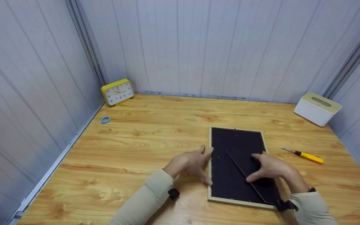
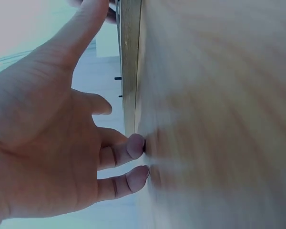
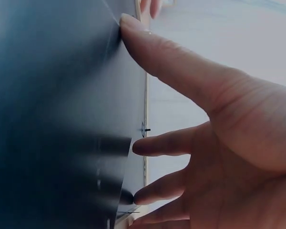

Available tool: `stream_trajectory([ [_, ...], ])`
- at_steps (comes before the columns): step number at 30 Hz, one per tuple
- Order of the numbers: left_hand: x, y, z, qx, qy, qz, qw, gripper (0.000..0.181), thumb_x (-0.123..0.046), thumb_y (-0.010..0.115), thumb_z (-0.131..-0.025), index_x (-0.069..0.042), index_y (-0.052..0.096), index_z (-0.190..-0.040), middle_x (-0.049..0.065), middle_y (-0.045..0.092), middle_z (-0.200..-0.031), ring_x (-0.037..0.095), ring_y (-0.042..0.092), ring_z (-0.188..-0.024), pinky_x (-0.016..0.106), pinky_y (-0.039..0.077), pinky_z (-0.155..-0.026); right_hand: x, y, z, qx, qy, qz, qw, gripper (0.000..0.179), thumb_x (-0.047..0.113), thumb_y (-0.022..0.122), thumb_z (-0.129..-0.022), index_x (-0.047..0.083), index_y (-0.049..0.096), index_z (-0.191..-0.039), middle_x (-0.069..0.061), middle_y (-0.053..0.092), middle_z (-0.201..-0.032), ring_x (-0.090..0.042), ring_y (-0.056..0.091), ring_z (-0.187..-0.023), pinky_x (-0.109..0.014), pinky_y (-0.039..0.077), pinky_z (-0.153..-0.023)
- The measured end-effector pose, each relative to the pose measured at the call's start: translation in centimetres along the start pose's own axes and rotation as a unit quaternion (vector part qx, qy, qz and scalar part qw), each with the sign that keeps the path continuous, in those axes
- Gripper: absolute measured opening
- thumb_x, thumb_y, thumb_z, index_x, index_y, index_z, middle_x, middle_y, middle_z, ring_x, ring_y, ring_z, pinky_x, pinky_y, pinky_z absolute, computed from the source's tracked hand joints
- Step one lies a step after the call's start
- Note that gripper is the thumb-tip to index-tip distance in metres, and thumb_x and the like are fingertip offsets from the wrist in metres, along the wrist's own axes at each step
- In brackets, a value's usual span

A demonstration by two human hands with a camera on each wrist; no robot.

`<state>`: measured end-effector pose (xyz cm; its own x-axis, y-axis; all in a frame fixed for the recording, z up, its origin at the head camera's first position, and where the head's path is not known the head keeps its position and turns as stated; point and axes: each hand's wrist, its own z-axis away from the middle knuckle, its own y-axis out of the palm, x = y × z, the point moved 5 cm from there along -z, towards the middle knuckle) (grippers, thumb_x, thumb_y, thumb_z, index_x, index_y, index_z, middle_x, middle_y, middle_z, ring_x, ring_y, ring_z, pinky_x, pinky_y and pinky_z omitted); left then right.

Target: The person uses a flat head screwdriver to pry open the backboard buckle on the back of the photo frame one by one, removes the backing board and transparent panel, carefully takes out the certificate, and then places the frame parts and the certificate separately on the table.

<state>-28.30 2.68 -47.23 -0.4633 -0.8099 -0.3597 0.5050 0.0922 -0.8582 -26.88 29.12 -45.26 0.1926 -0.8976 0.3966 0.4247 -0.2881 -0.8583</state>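
Observation:
A picture frame (image 1: 236,142) lies on the table with its black backing up and a thin light wooden rim (image 2: 129,57). A slanting dark edge, apparently of a stand flap (image 1: 244,173), crosses the backing. My left hand (image 1: 195,162) is spread along the frame's left edge, thumb and index finger at the rim. In the left wrist view, two other fingertips touch the tabletop. My right hand (image 1: 272,168) spreads over the right half, its thumb on the black surface by the slanting edge. The right wrist view shows its straight fingers (image 3: 164,145) at a dark panel's edge.
A yellow-handled screwdriver (image 1: 306,155) lies right of the frame. Behind it stands a white tissue box (image 1: 316,111) with a wooden-looking lid. A yellow alarm clock (image 1: 118,92) and a blue ring (image 1: 105,119) are at the far left. Pale panel walls (image 1: 180,47) enclose the table.

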Motion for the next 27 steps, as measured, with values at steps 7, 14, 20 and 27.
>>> stream_trajectory([
  [7, 1.1, -0.3, 0.3, 0.038, -0.012, -0.007, 0.9992, 0.135, -0.064, 0.084, -0.064, -0.020, 0.003, -0.163, 0.010, -0.002, -0.167, 0.028, 0.015, -0.150, 0.040, 0.028, -0.116, 2.1, 1.4, -0.5, -0.007, 0.001, -0.020, 0.9998, 0.115, 0.054, 0.088, -0.069, -0.012, 0.037, -0.147, -0.049, 0.021, -0.146, -0.059, 0.029, -0.136, -0.064, 0.031, -0.107],
  [14, 2.0, -1.0, 1.6, 0.040, -0.040, -0.064, 0.9963, 0.138, -0.062, 0.088, -0.062, -0.012, 0.007, -0.162, 0.014, 0.004, -0.166, 0.026, 0.028, -0.146, 0.037, 0.034, -0.112, 4.1, 2.3, -0.9, -0.048, -0.016, -0.021, 0.9985, 0.107, 0.055, 0.087, -0.069, -0.008, 0.046, -0.145, -0.051, 0.021, -0.145, -0.059, 0.028, -0.136, -0.063, 0.031, -0.108],
  [20, 2.2, -0.9, 2.6, 0.041, -0.060, -0.170, 0.9827, 0.138, -0.071, 0.084, -0.060, -0.004, 0.016, -0.160, 0.020, 0.020, -0.163, 0.020, 0.053, -0.123, 0.034, 0.051, -0.094, 5.5, 3.3, -1.1, -0.069, -0.022, -0.040, 0.9966, 0.100, 0.056, 0.087, -0.068, -0.005, 0.053, -0.140, -0.049, 0.023, -0.146, -0.061, 0.029, -0.135, -0.065, 0.033, -0.105],
  [27, 2.1, -1.2, 2.5, 0.035, -0.069, -0.184, 0.9798, 0.137, -0.069, 0.087, -0.058, -0.004, 0.020, -0.159, 0.020, 0.025, -0.161, 0.022, 0.055, -0.118, 0.036, 0.051, -0.094, 5.8, 3.3, -1.2, -0.099, -0.020, -0.035, 0.9942, 0.078, 0.057, 0.089, -0.064, -0.002, 0.063, -0.109, -0.048, 0.030, -0.144, -0.059, 0.034, -0.133, -0.062, 0.033, -0.107],
])
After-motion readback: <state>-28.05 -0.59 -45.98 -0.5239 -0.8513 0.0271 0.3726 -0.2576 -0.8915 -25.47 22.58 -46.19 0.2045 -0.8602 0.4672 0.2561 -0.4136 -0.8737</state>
